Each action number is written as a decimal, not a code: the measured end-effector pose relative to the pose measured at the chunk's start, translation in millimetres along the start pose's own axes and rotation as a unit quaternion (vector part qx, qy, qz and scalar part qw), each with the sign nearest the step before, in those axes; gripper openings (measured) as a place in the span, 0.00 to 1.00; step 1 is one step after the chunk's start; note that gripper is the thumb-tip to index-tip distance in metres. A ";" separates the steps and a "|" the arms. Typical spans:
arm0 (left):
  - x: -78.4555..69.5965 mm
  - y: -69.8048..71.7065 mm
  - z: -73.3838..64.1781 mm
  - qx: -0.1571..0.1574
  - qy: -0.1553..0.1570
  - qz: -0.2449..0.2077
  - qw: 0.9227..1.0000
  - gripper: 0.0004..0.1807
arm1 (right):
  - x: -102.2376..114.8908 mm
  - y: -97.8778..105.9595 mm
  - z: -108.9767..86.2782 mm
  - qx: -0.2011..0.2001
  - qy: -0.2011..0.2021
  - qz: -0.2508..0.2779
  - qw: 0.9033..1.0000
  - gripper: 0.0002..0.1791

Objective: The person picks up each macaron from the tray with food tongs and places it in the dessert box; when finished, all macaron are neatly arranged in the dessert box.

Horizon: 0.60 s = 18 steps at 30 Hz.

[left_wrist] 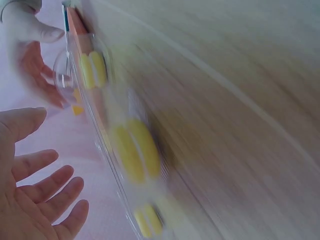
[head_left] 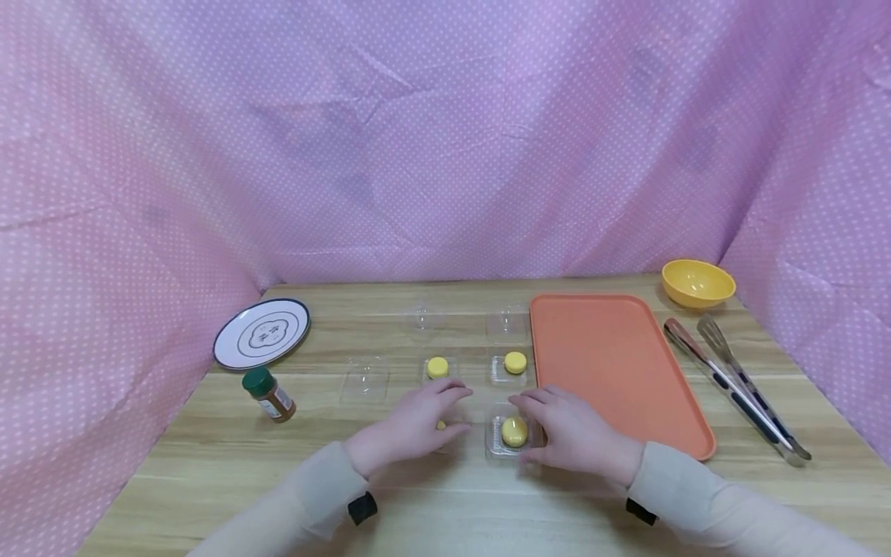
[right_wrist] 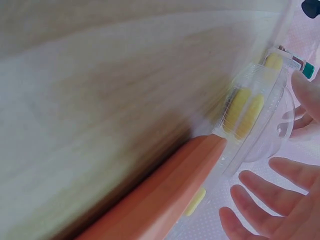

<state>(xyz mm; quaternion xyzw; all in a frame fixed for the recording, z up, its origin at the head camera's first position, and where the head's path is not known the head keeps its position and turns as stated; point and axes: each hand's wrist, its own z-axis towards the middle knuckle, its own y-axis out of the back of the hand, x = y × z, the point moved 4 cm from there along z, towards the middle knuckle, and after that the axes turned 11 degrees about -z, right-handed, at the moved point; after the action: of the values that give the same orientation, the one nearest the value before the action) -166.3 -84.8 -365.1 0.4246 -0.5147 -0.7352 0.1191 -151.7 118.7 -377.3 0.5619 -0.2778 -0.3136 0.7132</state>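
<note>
A yellow macaron sits in a clear plastic box at the front right, under a clear domed lid. My right hand is beside this box, its fingers loosely spread and holding nothing. To the left, my left hand hovers over another macaron, mostly hidden behind its fingers. The left wrist view shows the left fingers spread, with nothing between them. Farther back, two more macarons, one on the left and one on the right, sit in clear boxes.
Clear lids lie behind the boxes and to their left. An orange tray borders the boxes on the right, with metal tongs and a yellow bowl beyond. A green-capped jar and an oval plate stand left.
</note>
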 end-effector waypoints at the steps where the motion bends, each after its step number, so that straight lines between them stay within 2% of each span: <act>1: 2.3 1.6 -1.7 -0.001 0.008 -0.005 1.000 0.26 | 0.2 -0.2 0.3 0.000 -0.001 -0.001 1.000 0.39; 5: 14.2 7.6 -7.8 -0.017 0.029 -0.018 0.999 0.26 | 0.8 -0.5 0.7 -0.005 -0.001 -0.002 1.000 0.38; 10: 29.6 16.9 -15.3 -0.057 0.027 -0.031 0.998 0.26 | 1.7 -0.7 1.7 -0.017 -0.002 0.000 1.000 0.35; 13: 38.3 23.3 -21.2 -0.082 0.029 -0.024 0.996 0.26 | 1.7 -1.1 2.4 -0.024 0.000 0.000 1.000 0.35; 18: 54.2 32.8 -32.0 -0.114 0.050 0.004 0.992 0.25 | 1.3 -1.9 2.7 -0.041 0.004 -0.005 0.999 0.35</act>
<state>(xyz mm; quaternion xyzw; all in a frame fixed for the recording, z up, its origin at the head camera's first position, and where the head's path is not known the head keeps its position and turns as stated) -184.1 -153.4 -367.7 0.4423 -0.4224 -0.7667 0.1952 -153.2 115.7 -378.5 0.5350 -0.2593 -0.3260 0.7350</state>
